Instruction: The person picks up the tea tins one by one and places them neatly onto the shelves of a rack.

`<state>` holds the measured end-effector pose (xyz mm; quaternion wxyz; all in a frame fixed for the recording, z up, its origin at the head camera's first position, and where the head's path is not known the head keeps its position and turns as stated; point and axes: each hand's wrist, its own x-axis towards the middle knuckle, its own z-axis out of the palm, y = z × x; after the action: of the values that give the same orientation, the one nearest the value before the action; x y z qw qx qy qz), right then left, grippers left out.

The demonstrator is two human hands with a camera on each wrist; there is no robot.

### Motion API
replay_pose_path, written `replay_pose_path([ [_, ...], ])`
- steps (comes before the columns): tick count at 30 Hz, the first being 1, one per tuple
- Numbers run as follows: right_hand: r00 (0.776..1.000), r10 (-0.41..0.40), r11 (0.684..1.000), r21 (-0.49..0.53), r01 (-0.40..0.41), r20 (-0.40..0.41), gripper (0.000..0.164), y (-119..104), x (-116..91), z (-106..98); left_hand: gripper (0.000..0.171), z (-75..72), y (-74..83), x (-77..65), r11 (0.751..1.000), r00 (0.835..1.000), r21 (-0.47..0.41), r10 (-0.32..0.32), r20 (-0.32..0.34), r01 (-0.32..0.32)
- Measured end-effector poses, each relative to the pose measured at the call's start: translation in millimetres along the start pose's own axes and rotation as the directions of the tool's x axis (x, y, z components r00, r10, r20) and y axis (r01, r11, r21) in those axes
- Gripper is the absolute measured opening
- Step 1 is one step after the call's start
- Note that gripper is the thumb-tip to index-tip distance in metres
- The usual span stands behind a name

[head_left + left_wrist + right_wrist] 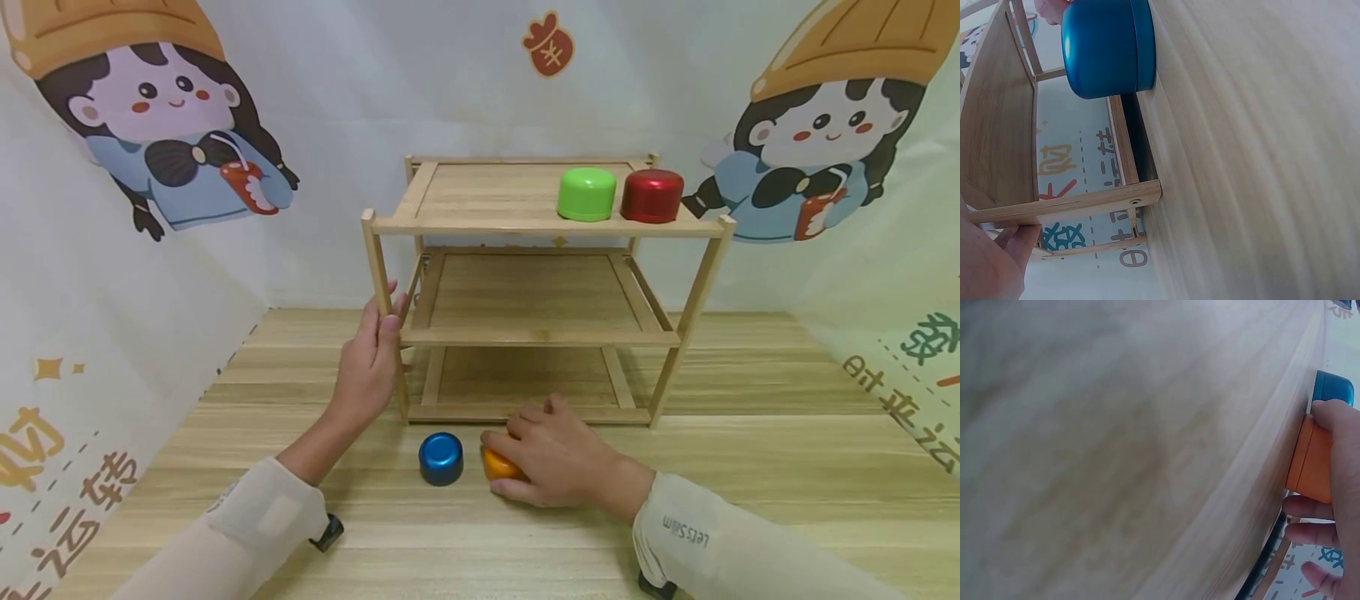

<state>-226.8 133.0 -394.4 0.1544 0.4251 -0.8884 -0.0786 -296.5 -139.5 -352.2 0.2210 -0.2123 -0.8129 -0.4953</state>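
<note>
Head view: hands [366,367] [555,460] grip rack [487,196], orange canister [500,468].

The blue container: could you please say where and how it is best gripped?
The blue container is probably best gripped round its curved wall, from above and the left: it stands on end with nothing over it; the right hand holds the orange container on its right.

Pale, faintly creased walls [337,100] flank and back a striped wood-grain tabletop [757,367] in soft light. Two orange-hatted cartoon figures [176,125] decorate them, left and right, with a small red pouch [549,48] printed between. Gold, brown and green Chinese lettering [930,337] marks the lower sides.
</note>
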Motion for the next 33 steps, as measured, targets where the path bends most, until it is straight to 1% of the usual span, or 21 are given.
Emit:
replay_pose_path([
  [7,1.000,-0.003,1.000,-0.013,0.003,-0.017,0.048,0.1,-1.0,1.1,0.049,0.7,-1.3,-2.1,1.000,1.000,0.001,-0.007,0.002,0.007],
  [16,1.000,-0.002,1.000,-0.017,0.002,-0.025,0.052,4.5,-1.8,-11.0,0.048,1.0,-0.9,-2.2,1.000,1.000,0.006,-0.002,-0.002,0.002],
  [20,1.000,-0.024,1.000,-0.020,0.023,-0.019,0.054,4.2,-1.7,-20.2,0.048,1.1,-0.8,-2.1,1.000,1.000,0.006,0.001,-0.003,-0.001],
  [26,0.996,-0.072,0.995,-0.074,0.068,-0.049,0.052,5.6,-1.8,-40.3,0.049,1.2,-0.5,-1.3,1.000,1.000,-0.001,-0.004,-0.003,0.004],
  [29,0.996,-0.078,0.994,-0.081,0.073,-0.050,0.051,7.6,-1.5,-51.3,0.049,1.1,-0.5,-1.1,1.000,1.000,0.000,-0.005,-0.005,0.005],
  [33,0.997,-0.074,0.994,-0.080,0.071,-0.028,0.052,9.4,-1.6,-64.0,0.049,0.7,-0.6,-0.7,1.000,1.000,-0.003,-0.006,-0.007,0.006],
])
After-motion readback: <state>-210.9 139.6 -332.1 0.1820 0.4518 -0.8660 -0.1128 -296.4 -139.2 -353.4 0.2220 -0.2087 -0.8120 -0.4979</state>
